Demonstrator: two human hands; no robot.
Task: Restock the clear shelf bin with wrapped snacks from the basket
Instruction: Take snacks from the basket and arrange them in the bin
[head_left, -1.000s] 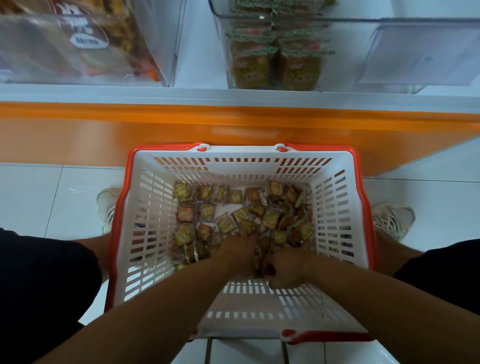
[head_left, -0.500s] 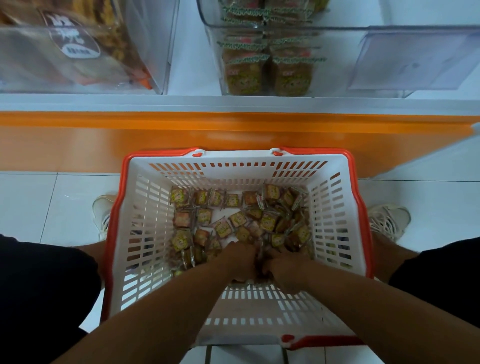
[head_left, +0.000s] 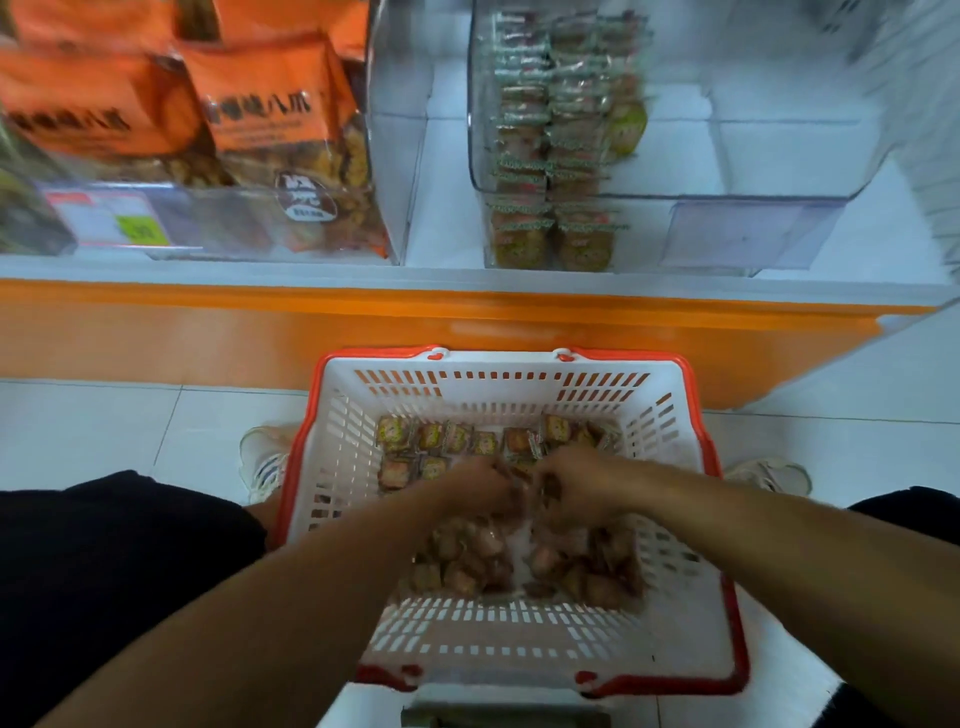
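Observation:
A white basket with a red rim (head_left: 332, 467) stands on the floor between my feet, holding several small wrapped snacks (head_left: 441, 436). My left hand (head_left: 480, 491) and my right hand (head_left: 571, 486) are side by side above the basket's middle, fingers curled around a bunch of wrapped snacks; motion blur hides the exact grip. More snacks (head_left: 519, 566) lie blurred below my wrists. The clear shelf bin (head_left: 753, 176) sits on the shelf above, with two stacked rows of the same snacks (head_left: 550, 156) along its left side.
Another clear bin with orange snack bags (head_left: 270, 104) stands at the shelf's left. An orange shelf base (head_left: 208, 332) runs behind the basket. My shoes (head_left: 262, 454) rest on white floor tiles on both sides of the basket.
Both hands have risen from the basket's near floor toward its middle, closed on snacks. The view has tilted upward, showing more of the shelf and bins.

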